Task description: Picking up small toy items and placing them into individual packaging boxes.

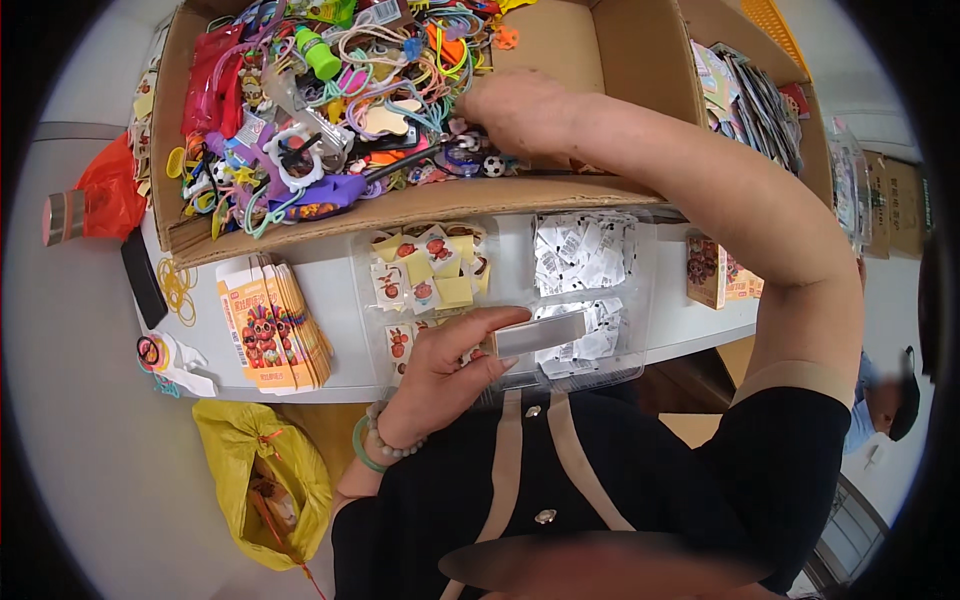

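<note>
My left hand (448, 365) is closed round a small open carton (541, 333), thumb on one side and fingers on the other; its pale grey inside shows. Beneath the carton lies a clear plastic tray (645, 300) with compartments. Yellow and white sticker squares (430, 262) fill its left side, and small white printed packets (585, 252) its right. My right hand (520, 112) reaches into a large cardboard box (440, 205) and touches a heap of small toys and cords (390, 80). Its fingertips are hidden among them, beside a small football charm (493, 166).
Flat orange cartons (270, 325) stand stacked on the left of the table, near a black phone (145, 280) and yellow rubber bands (178, 290). More cartons (706, 272) are at right. A yellow bag (225, 450) hangs below the edge. Another person (885, 395) is far right.
</note>
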{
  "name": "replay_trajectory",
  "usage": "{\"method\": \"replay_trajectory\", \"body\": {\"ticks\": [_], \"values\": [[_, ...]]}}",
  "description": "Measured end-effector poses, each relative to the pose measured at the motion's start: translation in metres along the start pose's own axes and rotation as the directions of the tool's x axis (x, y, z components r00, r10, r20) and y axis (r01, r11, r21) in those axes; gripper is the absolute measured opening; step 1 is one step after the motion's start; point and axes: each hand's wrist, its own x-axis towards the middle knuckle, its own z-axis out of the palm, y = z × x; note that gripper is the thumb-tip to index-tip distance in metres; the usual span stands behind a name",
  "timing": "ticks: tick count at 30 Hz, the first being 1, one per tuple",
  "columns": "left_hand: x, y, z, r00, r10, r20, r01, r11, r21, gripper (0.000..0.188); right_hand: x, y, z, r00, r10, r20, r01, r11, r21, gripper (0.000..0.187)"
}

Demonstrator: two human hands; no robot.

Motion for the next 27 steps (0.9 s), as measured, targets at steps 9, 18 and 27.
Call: {"method": "replay_trajectory", "body": {"ticks": [9, 18, 27], "values": [[-0.001, 0.000, 0.003, 0.998, 0.014, -0.053, -0.015, 1.000, -0.013, 0.039, -0.039, 0.044, -0.036, 0.985, 0.112, 0.132, -0.172, 0.711, 0.681, 0.008], [0.001, -0.008, 0.011, 0.987, -0.013, -0.161, -0.038, 0.949, -0.313, 0.033, -0.095, 0.040, -0.040, 0.986, 0.167, -0.026, -0.028, 0.312, 0.950, 0.014], [-0.006, -0.007, 0.016, 0.959, 0.069, -0.275, -0.172, 0.911, -0.374, 0.037, -0.108, 0.016, -0.042, 0.964, 0.180, -0.197, 0.075, 0.527, 0.846, 0.013]]}}
